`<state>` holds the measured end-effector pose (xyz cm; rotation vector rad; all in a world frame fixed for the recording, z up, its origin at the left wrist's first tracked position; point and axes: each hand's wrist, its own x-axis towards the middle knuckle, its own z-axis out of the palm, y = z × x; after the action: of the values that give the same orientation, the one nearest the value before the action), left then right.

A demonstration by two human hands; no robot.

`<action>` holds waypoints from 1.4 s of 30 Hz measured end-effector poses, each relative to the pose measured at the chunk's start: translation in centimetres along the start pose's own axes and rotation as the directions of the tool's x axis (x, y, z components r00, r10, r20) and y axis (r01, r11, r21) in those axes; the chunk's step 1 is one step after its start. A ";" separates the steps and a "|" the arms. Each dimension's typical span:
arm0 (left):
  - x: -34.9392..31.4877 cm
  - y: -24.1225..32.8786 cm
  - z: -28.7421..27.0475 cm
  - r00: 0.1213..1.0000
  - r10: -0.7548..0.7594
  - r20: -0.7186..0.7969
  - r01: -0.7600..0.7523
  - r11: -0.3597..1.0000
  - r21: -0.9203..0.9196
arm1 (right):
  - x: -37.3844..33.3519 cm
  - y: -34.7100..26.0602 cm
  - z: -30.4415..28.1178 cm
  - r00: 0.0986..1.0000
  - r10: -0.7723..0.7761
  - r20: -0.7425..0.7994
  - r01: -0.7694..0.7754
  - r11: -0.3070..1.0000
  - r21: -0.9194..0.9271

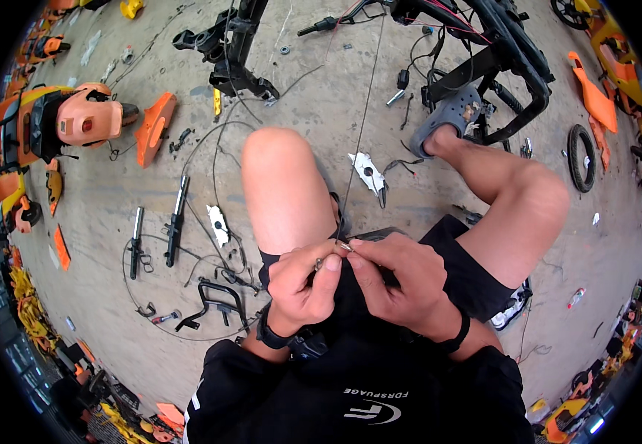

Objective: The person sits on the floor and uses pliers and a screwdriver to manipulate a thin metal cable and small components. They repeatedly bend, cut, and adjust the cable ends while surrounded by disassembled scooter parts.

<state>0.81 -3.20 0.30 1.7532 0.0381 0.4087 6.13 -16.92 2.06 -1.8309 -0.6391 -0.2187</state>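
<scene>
My left hand and my right hand meet in front of my lap, thumbs and fingertips pinched together. Between the fingertips is a small silvery metal piece, gripped from both sides. A second bit of metal shows between my left thumb and forefinger, too small to name. From the pinch a thin dark cable runs away over the floor toward the far side; how it joins the metal piece is hidden by my fingers.
A black vehicle frame stands beyond my legs. Fork tubes, a black bracket and looped cables lie to the left. A loose tyre is at right, and orange body panels are scattered around. White-backed parts lie between my legs.
</scene>
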 end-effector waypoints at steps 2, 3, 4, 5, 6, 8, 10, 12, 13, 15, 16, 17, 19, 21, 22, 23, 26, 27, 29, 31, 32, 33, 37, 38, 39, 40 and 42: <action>0.1 -0.1 -0.1 1.000 0.020 0.000 -0.020 1.000 0.009 | 0.0 0.1 0.0 1.000 -0.023 -0.002 0.023 1.000 0.001; 0.2 0.0 -0.1 1.000 0.030 0.000 -0.030 1.000 0.010 | 0.1 0.1 0.0 0.999 -0.039 -0.001 0.039 0.999 0.006; 0.2 0.0 -0.1 0.999 0.033 0.004 -0.033 0.999 0.018 | 0.2 0.1 0.0 0.998 -0.055 0.000 0.055 0.998 0.012; 0.2 0.0 -0.1 0.999 0.036 0.006 -0.036 0.999 0.025 | 0.2 0.1 0.0 0.998 -0.065 -0.002 0.065 0.998 0.003; 0.2 0.0 -0.2 0.999 0.039 0.007 -0.039 0.999 0.033 | 0.2 0.2 0.1 0.997 -0.075 -0.003 0.075 0.997 -0.005; 0.2 -0.1 -0.2 0.999 0.042 0.010 -0.043 0.998 0.042 | 0.1 0.2 0.0 0.997 -0.082 0.001 0.082 0.996 -0.022; 0.2 0.0 -0.2 0.999 0.042 0.012 -0.043 0.998 0.050 | 0.2 0.1 0.0 0.997 -0.077 0.014 0.077 0.996 -0.039; 0.3 0.0 -0.3 0.999 0.042 0.017 -0.043 0.998 0.054 | 0.1 0.1 0.0 0.994 -0.105 0.008 0.105 0.993 -0.045; 0.3 0.1 -0.3 0.999 0.037 0.016 -0.038 0.998 0.058 | 0.1 0.2 0.0 0.993 -0.119 0.005 0.119 0.992 -0.048; 0.2 0.2 -0.4 1.000 0.027 0.014 -0.028 0.997 0.065 | 0.2 0.1 0.0 0.992 -0.129 0.008 0.130 0.990 -0.055; 0.3 0.2 -0.4 0.999 0.043 0.013 -0.044 0.997 0.068 | 0.2 0.1 0.0 0.991 -0.135 0.009 0.135 0.989 -0.058; 0.3 0.2 -0.4 0.998 0.058 0.014 -0.059 0.996 0.069 | 0.1 0.2 0.1 0.991 -0.132 -0.001 0.131 0.990 -0.060; 0.4 0.0 -0.4 0.996 0.088 0.015 -0.089 0.992 0.087 | 0.2 0.2 0.3 0.992 -0.125 -0.022 0.123 0.990 -0.063; 0.5 -0.1 -0.5 0.993 0.116 0.013 -0.117 0.985 0.125 | 0.3 0.1 0.4 0.994 -0.111 -0.018 0.110 0.992 -0.069; 0.5 -0.2 -0.5 0.992 0.127 0.007 -0.126 0.983 0.134 | 0.3 0.0 0.5 0.994 -0.104 -0.017 0.102 0.992 -0.073; 0.5 -0.3 -0.5 0.990 0.139 -0.002 -0.137 0.980 0.147 | 0.3 0.0 0.5 0.994 -0.104 -0.015 0.103 0.992 -0.069; 0.3 -0.3 -0.6 0.988 0.152 -0.017 -0.146 0.972 0.183 | 0.4 0.0 0.7 0.995 -0.103 -0.009 0.102 0.993 -0.065; 0.3 -0.4 -0.6 0.988 0.152 -0.020 -0.145 0.970 0.193 | 0.5 -0.1 0.7 0.995 -0.101 -0.007 0.100 0.993 -0.069; 0.2 -0.4 -0.6 0.991 0.133 -0.019 -0.127 0.970 0.209 | 0.7 -0.2 0.8 0.996 -0.094 -0.008 0.093 0.993 -0.066; 0.2 -0.5 -0.6 0.991 0.134 -0.023 -0.126 0.969 0.212 | 0.9 -0.3 0.8 0.996 -0.083 -0.012 0.082 0.995 -0.052; 0.3 -0.5 -0.6 0.989 0.145 -0.027 -0.136 0.969 0.206 | 1.0 -0.4 0.9 0.996 -0.082 -0.025 0.081 0.996 -0.037; 0.4 -0.5 -0.6 0.987 0.155 -0.031 -0.146 0.969 0.201 | 1.1 -0.4 1.1 0.996 -0.080 -0.038 0.080 0.997 -0.023; 0.5 -0.2 -0.5 0.989 0.141 -0.039 -0.130 0.970 0.205 | 0.8 -0.9 0.8 1.000 -0.008 0.027 0.008 1.000 -0.015; 0.5 -0.2 -0.5 0.989 0.139 -0.040 -0.128 0.970 0.209 | 0.9 -1.0 0.8 1.000 0.003 0.025 -0.002 1.000 -0.012; 0.4 -0.1 -0.5 0.990 0.137 -0.040 -0.126 0.969 0.213 | 0.9 -1.2 0.8 1.000 0.013 0.024 -0.013 1.000 -0.009; 0.4 -0.1 -0.4 0.990 0.130 -0.055 -0.116 0.971 0.209 | 1.0 -1.2 0.8 0.999 0.023 0.023 -0.023 1.000 -0.006; 0.3 0.0 -0.1 0.990 0.114 -0.085 -0.095 0.975 0.200 | 0.9 -1.3 0.9 0.999 0.036 0.018 -0.036 0.999 -0.001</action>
<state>1.04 -3.03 0.36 1.9340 0.0559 0.5826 6.07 -15.49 3.25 -1.8450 -0.6188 -0.1785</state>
